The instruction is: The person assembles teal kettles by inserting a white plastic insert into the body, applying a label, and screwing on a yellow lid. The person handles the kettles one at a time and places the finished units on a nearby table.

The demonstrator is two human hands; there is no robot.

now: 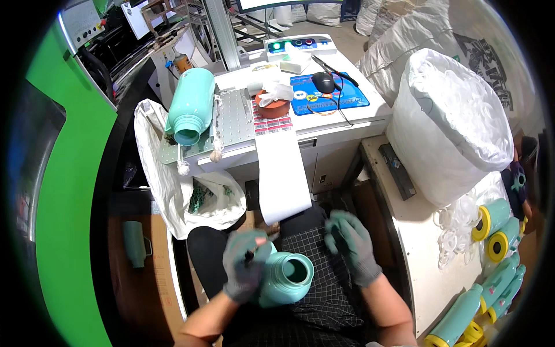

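Note:
A teal jug body (286,280) with a round open neck rests in my lap, its mouth facing up. Beside its left wall is my left hand (247,263), in a grey-green glove. Its fingers are closed around a small dark object (250,255), too small and blurred to name. To the right of the jug and apart from it, my right hand (351,246) is raised in a matching glove. The right fingers are loosely curled and somewhat apart, with nothing clearly seen in them.
A second teal jug body (192,104) lies on the white workbench (347,124). A long white label strip (282,179) hangs off its front. A white sack (159,173) stands left. To my right are a big sack of clear rings (445,133) and several teal bottles (462,315) with yellow parts.

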